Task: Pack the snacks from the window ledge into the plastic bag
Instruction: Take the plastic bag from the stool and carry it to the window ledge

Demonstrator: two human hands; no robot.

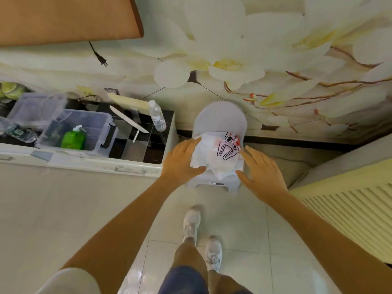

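A white plastic bag (pixel 216 154) with a black-and-red cartoon print lies crumpled on a grey stool (pixel 220 115) against the flowered wall. My left hand (pixel 182 160) is at the bag's left side, fingers straight and spread, thumb touching its lower edge. To the right of the bag my right hand (pixel 258 168) is spread open, its fingertips close to the printed part. Neither hand grips anything. I see no snacks and no window ledge in this view.
A low white cabinet (pixel 89 164) with a dark glossy top stands left of the stool, carrying a water bottle (pixel 157 115), clear plastic bins (pixel 84 128) and a green pump bottle (pixel 73 139). A yellowish ribbed radiator cover (pixel 347 209) is on the right. Pale tiled floor lies below.
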